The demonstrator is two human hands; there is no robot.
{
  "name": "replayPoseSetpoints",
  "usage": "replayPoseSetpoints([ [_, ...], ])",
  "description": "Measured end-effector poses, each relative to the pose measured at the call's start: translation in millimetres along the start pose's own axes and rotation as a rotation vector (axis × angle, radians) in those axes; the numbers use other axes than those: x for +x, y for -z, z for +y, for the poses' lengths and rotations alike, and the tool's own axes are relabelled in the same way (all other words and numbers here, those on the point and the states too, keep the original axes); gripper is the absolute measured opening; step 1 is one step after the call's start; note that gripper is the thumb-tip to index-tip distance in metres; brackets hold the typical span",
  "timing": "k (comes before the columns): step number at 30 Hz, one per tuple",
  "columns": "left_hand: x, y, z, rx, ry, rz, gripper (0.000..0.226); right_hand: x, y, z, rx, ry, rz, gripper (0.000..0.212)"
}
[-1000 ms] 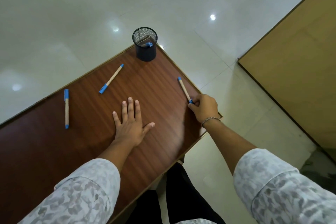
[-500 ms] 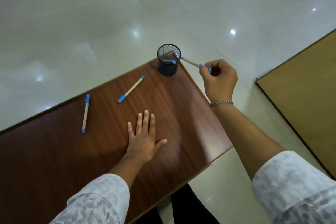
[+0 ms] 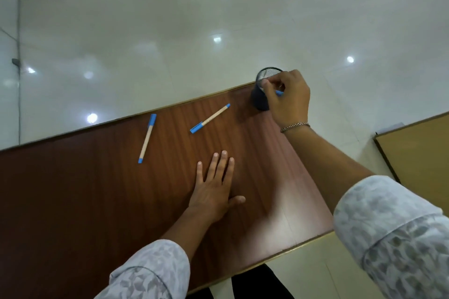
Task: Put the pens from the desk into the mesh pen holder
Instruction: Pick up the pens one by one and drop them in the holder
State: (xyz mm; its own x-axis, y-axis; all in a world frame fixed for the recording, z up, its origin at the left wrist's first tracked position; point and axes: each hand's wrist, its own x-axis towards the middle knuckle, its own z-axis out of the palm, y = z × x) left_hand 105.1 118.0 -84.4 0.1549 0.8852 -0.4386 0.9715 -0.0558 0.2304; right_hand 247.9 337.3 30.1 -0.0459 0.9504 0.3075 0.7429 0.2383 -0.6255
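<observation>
Currently the black wire-mesh cylindrical pen holder [image 3: 261,94] stands at the far right corner of the reddish-brown wood-grain desk [image 3: 97,189]. The right hand [image 3: 288,97] sits directly over its rim, fingers curled and pinched around a beige-barrelled pen with a blue cap [image 3: 279,93]; only the blue end shows between the fingers, the rest being hidden by the hand. Whether the pen tip is already inside the holder cannot be determined, and the holder's contents are not visible.

Two matching beige-and-blue pens lie on the desk: one diagonal pen [image 3: 210,118] just left of the holder, and a second pen [image 3: 147,138] further left, well apart from the first. No brand, label or lettering is legible on any item.

The left hand [image 3: 213,192] rests flat on the desk, palm down, fingers extended and grasping nothing.

Compared with half a second ago, the right hand has moved from beside the holder to above its opening, and the pen, then visible along its length, is now mostly concealed. The left hand and both loose pens have kept their positions on the desk.

A silver chain bracelet [image 3: 295,126] circles the right wrist. Both patterned grey sleeves [image 3: 393,230] are cut off at the frame edge.
</observation>
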Motion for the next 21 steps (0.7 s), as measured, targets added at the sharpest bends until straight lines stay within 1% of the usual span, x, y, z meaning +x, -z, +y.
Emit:
replayPoseSetpoints([
  [2,-2,0,-5,0.029,-0.004,0.025,0.106,-2,-20,-13,-0.029,0.154,-0.153,0.005],
  [4,-8,-1,-10,0.028,0.005,0.042,0.106,-7,-43,-25,-0.082,0.248,-0.347,0.006],
  [8,-21,-7,-18,-0.028,0.016,0.098,0.104,-28,-89,-44,-0.204,0.428,-0.7,0.02],
  [10,-23,-9,-18,-0.04,0.02,0.113,0.103,-39,-106,-51,-0.241,0.49,-0.831,0.03],
  [12,-24,-10,-18,-0.044,0.022,0.125,0.103,-46,-119,-54,-0.288,0.538,-0.886,0.035],
  [17,-24,-11,-18,-0.04,0.026,0.131,0.103,-45,-125,-58,-0.358,0.602,-0.887,0.022],
  [19,-24,-9,-18,-0.035,0.022,0.119,0.102,-41,-116,-61,-0.304,0.601,-0.881,0.019],
  [21,-23,-6,-17,-0.033,0.017,0.094,0.103,-38,-100,-65,-0.151,0.511,-0.782,0.017],
])
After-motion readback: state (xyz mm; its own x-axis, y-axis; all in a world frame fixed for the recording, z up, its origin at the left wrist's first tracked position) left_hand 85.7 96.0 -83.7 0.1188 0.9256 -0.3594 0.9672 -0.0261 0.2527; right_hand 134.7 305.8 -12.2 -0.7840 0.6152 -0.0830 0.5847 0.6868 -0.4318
